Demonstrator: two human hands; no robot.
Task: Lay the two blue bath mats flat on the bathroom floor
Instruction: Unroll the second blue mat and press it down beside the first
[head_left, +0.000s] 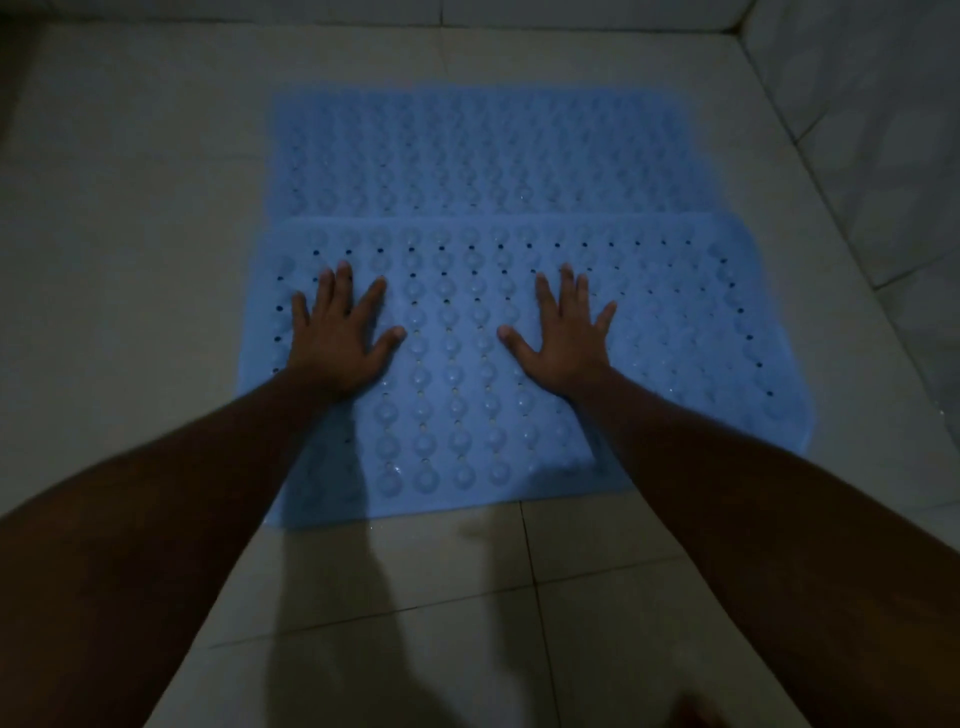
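Note:
Two blue rubber bath mats with round bumps and small holes lie on the pale tiled floor. The far mat (483, 150) lies flat toward the back wall. The near mat (675, 338) lies in front of it, its far edge overlapping the far mat's near edge. My left hand (340, 332) rests palm down on the near mat's left part, fingers spread. Flat on the middle of the same mat, fingers apart, lies my right hand (563, 335). Neither hand grips anything.
The tiled floor (130, 234) stretches to the left and toward me. A tiled wall (883, 130) rises along the right side, close to the near mat's right edge. Another wall base runs across the back. The light is dim.

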